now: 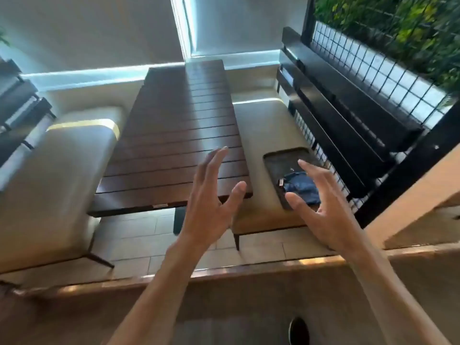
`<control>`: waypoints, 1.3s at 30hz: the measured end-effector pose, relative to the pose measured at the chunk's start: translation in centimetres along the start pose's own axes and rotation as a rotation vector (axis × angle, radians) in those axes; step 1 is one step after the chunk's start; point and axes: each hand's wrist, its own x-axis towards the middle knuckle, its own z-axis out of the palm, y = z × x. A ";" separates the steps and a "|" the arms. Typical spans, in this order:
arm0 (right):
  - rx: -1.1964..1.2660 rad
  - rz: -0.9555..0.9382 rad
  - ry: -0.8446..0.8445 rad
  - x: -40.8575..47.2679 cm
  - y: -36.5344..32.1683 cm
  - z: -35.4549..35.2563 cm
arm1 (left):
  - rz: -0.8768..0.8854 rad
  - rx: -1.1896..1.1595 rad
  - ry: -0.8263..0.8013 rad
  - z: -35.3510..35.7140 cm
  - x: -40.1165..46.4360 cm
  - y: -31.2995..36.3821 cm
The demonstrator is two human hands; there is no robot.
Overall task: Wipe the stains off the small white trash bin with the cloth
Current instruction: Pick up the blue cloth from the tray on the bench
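— What sits on the right cushioned bench (258,125)?
— A dark tray (278,161) at its near end, with a crumpled blue cloth (302,186) lying in it.
— And the slatted wooden table (174,135) left of it?
— Only bare slats show.

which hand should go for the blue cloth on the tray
Right. The right hand is open, directly in front of the blue cloth on the dark tray. The left hand is open too, over the table corner.
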 end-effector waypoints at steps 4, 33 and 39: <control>0.032 0.223 -0.022 -3.1 5.7 -0.3 | -0.133 -0.032 -0.081 4.6 -1.9 -1.6; 0.024 0.598 -0.234 9.8 31.5 -1.5 | -0.477 -0.005 -0.427 33.5 10.7 -10.5; -0.013 0.696 -0.275 13.5 35.5 0.8 | -0.511 0.038 -0.511 38.0 15.1 -15.5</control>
